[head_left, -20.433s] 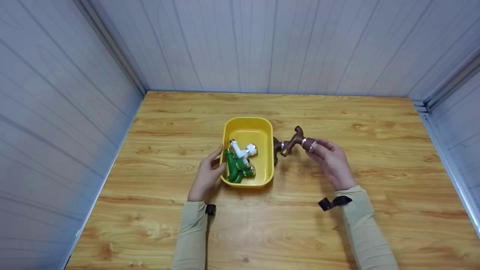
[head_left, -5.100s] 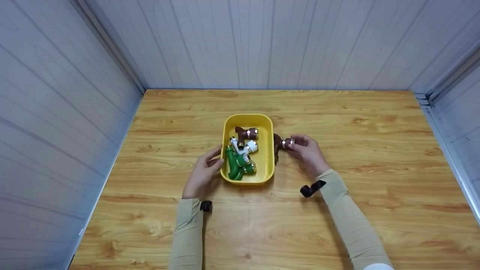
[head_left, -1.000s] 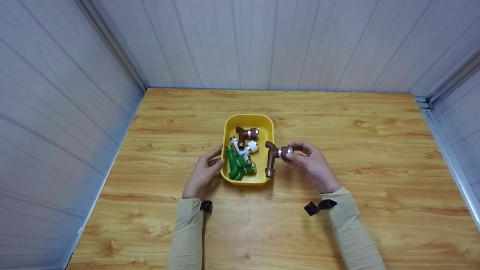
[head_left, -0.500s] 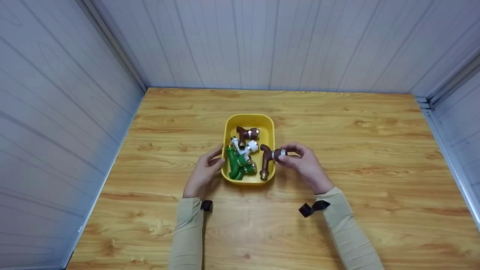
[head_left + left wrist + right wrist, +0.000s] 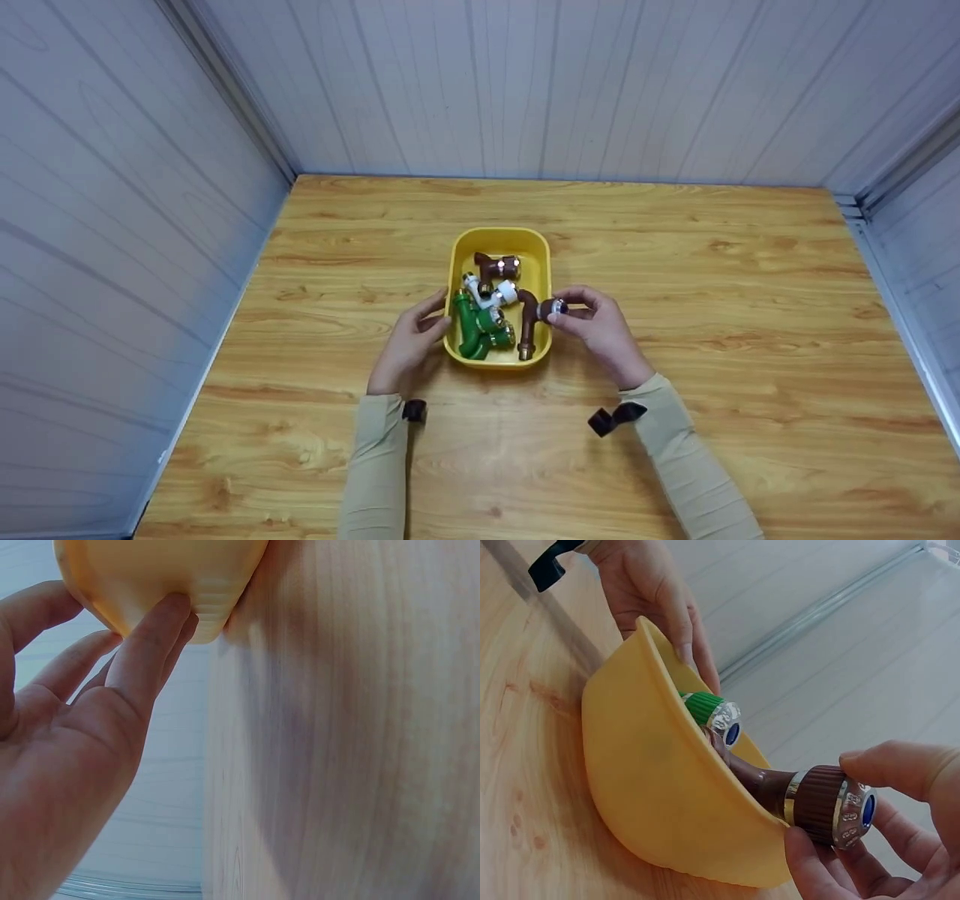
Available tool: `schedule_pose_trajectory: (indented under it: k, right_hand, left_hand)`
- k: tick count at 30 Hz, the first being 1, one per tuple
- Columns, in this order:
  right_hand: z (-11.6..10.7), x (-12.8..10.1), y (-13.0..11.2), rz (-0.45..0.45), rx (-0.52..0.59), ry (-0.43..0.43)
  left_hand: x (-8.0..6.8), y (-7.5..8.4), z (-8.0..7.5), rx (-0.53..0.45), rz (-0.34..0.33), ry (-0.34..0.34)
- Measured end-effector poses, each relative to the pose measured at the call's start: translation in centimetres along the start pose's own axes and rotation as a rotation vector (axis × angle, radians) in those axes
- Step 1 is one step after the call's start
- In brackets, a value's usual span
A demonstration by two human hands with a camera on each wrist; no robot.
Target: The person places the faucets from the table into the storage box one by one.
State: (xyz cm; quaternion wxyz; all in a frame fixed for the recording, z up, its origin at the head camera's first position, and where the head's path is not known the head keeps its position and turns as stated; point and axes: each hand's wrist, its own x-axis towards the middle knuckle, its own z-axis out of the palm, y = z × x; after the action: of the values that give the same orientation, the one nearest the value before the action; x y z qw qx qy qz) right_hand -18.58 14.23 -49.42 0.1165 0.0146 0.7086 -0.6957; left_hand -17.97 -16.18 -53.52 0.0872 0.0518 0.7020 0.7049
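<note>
While my right hand (image 5: 600, 337) pinches the brown elbow fitting (image 5: 529, 322) by its ribbed collar, fingers (image 5: 900, 769) curled round it, its long leg dips over the yellow tub (image 5: 541, 247)'s right rim at centre frame. My left hand (image 5: 409, 352) lies flat-fingered against the tub's left wall. I'd say lower it gently, clear of the green fitting (image 5: 474, 330), keeping the tub braced on the table (image 5: 750, 300).

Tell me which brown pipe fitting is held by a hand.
The brown elbow fitting at the yellow tub's right side, pinched by the right hand; the other brown fitting lies untouched at the far end.
</note>
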Motion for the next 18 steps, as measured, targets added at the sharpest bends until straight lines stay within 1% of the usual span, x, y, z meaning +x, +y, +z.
schedule_pose_trajectory:
  k: [11, 18]
  right_hand:
    - [0.9, -0.1, 0.4, -0.036, -0.059, 0.019]
    - [1.4, -0.1, 0.6, -0.062, -0.060, 0.030]
  left_hand:
    - [0.1, -0.3, -0.1, 0.034, -0.005, 0.001]
    - [0.1, -0.4, -0.1, 0.048, 0.011, 0.009]
